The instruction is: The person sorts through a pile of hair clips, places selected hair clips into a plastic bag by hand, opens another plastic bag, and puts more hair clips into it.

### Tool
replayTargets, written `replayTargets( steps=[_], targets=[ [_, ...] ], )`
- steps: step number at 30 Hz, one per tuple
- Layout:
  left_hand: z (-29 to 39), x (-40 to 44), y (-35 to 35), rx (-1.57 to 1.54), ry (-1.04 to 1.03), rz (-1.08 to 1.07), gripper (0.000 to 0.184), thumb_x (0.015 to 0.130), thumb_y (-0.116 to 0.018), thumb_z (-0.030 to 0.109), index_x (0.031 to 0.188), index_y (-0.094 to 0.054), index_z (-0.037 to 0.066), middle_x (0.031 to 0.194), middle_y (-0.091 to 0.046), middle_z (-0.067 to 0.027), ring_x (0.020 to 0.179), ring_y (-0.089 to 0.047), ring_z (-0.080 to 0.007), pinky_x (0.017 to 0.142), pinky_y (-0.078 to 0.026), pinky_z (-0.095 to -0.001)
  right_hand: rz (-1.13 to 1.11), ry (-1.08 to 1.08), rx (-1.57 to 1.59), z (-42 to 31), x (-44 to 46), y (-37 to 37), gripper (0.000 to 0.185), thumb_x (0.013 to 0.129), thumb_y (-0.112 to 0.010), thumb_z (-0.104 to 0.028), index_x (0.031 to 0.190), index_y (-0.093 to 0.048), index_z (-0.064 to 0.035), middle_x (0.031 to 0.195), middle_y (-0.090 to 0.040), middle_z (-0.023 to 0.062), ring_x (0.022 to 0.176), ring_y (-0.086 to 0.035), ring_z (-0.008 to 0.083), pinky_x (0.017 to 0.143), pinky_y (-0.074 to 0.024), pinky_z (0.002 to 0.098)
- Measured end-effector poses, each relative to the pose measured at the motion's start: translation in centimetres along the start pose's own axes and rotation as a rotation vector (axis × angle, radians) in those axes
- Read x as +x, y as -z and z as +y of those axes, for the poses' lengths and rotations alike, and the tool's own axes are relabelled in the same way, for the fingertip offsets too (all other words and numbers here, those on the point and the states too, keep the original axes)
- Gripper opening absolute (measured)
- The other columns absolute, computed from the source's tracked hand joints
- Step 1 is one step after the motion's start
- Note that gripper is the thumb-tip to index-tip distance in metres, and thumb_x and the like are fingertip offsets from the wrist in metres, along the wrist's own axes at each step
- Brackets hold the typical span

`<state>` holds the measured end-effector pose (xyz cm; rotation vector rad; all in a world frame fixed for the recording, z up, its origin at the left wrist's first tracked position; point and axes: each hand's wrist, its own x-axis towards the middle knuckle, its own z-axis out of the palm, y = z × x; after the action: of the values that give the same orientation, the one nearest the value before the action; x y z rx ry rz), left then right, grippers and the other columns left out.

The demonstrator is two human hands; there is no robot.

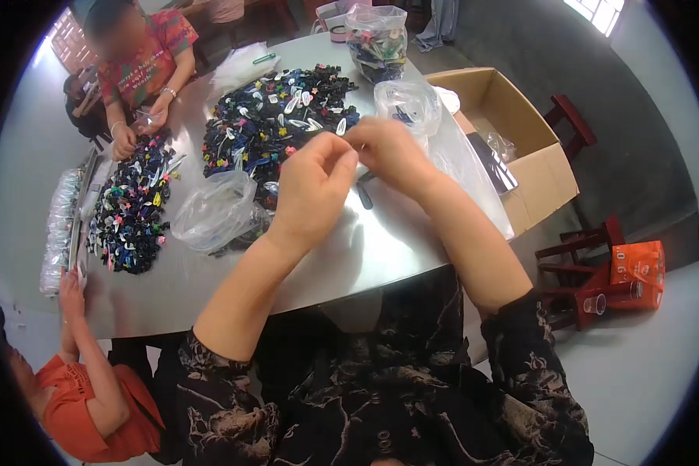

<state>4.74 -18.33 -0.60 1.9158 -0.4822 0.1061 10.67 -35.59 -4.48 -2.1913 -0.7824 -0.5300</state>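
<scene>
My left hand (313,185) and my right hand (394,155) meet above the metal table (318,283), fingertips close together. Both are closed in a pinch; anything between the fingers is too small or hidden to make out. Just beyond them spreads a large pile of hair clips (248,124), mostly dark, with white, yellow and red ones among them. An open clear plastic bag (216,211) lies left of my left wrist. Below my fingers, a dark clip-like piece (364,196) rests on the metal.
A smaller clip pile (128,221) lies left, near a seated person (151,62). Another person in orange (85,404) reaches to the table's left edge. A filled bag (377,46), a clear bag (408,105) and a cardboard box (540,186) stand right. Red stools (579,272) are beyond.
</scene>
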Motion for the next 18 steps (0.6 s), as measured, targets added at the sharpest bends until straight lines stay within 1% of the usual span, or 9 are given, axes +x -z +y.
replayTargets(
  steps=[1, 2, 3, 6, 9, 10, 13, 16, 18],
  targets=[
    [-0.7, 0.7, -0.2, -0.004, 0.033, 0.059, 0.010, 0.096, -0.061, 0.009, 0.096, -0.063, -0.001, 0.082, -0.061, 0.0010, 0.077, -0.054, -0.0048, 0.070, -0.045, -0.0226, 0.127, -0.071, 0.003, 0.1, 0.2, 0.7, 0.014, 0.082, -0.068, -0.008, 0.093, -0.076, -0.0101, 0.087, -0.068, 0.0134, 0.085, -0.067, 0.0334, 0.076, -0.0530, 0.0416],
    [-1.9, 1.2, -0.7, -0.040, 0.002, 0.115, 0.012, 0.090, -0.063, 0.012, 0.089, -0.063, 0.000, 0.077, -0.067, -0.0120, 0.068, -0.064, -0.0196, 0.065, -0.049, -0.0332, 0.240, -0.082, -0.033, 0.3, 0.4, 1.5, 0.014, 0.081, -0.069, -0.004, 0.093, -0.075, -0.0078, 0.085, -0.068, 0.0124, 0.080, -0.067, 0.0296, 0.073, -0.0524, 0.0380],
    [-2.6, 1.3, -1.0, -0.039, 0.002, 0.116, 0.012, 0.090, -0.063, 0.012, 0.089, -0.063, 0.000, 0.077, -0.067, -0.0120, 0.068, -0.064, -0.0196, 0.065, -0.049, -0.0332, 0.353, -0.095, -0.068, 0.8, 0.6, 2.3, 0.014, 0.081, -0.070, 0.000, 0.093, -0.074, -0.0056, 0.084, -0.067, 0.0114, 0.076, -0.066, 0.0258, 0.070, -0.0518, 0.0344],
    [-3.9, 0.9, -2.0, 0.194, -0.121, 0.093, 0.016, 0.084, -0.067, 0.014, 0.090, -0.064, -0.001, 0.083, -0.064, -0.0164, 0.075, -0.064, -0.0323, 0.069, -0.050, -0.0414, 0.495, -0.124, -0.244, 3.6, 1.3, 3.7, 0.015, 0.082, -0.072, -0.003, 0.096, -0.075, -0.0064, 0.084, -0.068, 0.0109, 0.073, -0.067, 0.0260, 0.071, -0.0532, 0.0325],
    [-3.7, -0.3, -2.8, 0.493, -0.274, 0.061, 0.019, 0.082, -0.072, 0.013, 0.093, -0.065, 0.000, 0.082, -0.061, -0.0117, 0.068, -0.060, -0.0257, 0.066, -0.049, -0.0349, 0.475, -0.119, -0.352, 4.9, 1.1, 4.1, 0.014, 0.083, -0.072, -0.004, 0.097, -0.075, -0.0056, 0.088, -0.069, 0.0119, 0.076, -0.067, 0.0252, 0.071, -0.0533, 0.0321],
    [-3.5, -0.4, -2.9, 0.553, -0.356, 0.055, 0.021, 0.078, -0.074, 0.014, 0.094, -0.066, 0.002, 0.086, -0.059, -0.0125, 0.076, -0.060, -0.0317, 0.068, -0.049, -0.0396, 0.476, -0.118, -0.351, 5.0, 1.1, 4.1, 0.014, 0.083, -0.072, -0.004, 0.097, -0.075, -0.0056, 0.088, -0.069, 0.0119, 0.076, -0.067, 0.0252, 0.071, -0.0533, 0.0321],
    [-4.0, -0.7, -2.9, 0.685, -0.394, -0.028, 0.019, 0.078, -0.074, 0.013, 0.092, -0.065, 0.003, 0.087, -0.057, -0.0122, 0.082, -0.059, -0.0328, 0.070, -0.049, -0.0420, 0.517, -0.131, -0.209, 4.1, 1.0, 4.3, 0.013, 0.086, -0.071, -0.006, 0.098, -0.074, -0.0051, 0.094, -0.070, 0.0126, 0.081, -0.068, 0.0238, 0.072, -0.0532, 0.0333],
    [-4.2, -0.8, -2.9, 0.672, -0.365, -0.019, 0.014, 0.079, -0.072, 0.011, 0.088, -0.063, 0.003, 0.087, -0.056, -0.0124, 0.082, -0.059, -0.0329, 0.072, -0.048, -0.0429, 0.439, -0.135, -0.039, 2.8, 0.4, 4.5, 0.014, 0.087, -0.071, -0.008, 0.101, -0.074, -0.0059, 0.100, -0.070, 0.0126, 0.082, -0.067, 0.0235, 0.074, -0.0530, 0.0349],
    [-4.4, -0.8, -2.8, 0.665, -0.371, -0.006, 0.011, 0.079, -0.070, 0.011, 0.085, -0.063, 0.004, 0.086, -0.056, -0.0128, 0.082, -0.059, -0.0331, 0.072, -0.049, -0.0442, 0.252, -0.177, 0.002, 2.3, 0.1, 4.0, 0.016, 0.088, -0.069, -0.009, 0.104, -0.072, -0.0059, 0.101, -0.069, 0.0123, 0.082, -0.066, 0.0283, 0.076, -0.0520, 0.0377]
  ],
)
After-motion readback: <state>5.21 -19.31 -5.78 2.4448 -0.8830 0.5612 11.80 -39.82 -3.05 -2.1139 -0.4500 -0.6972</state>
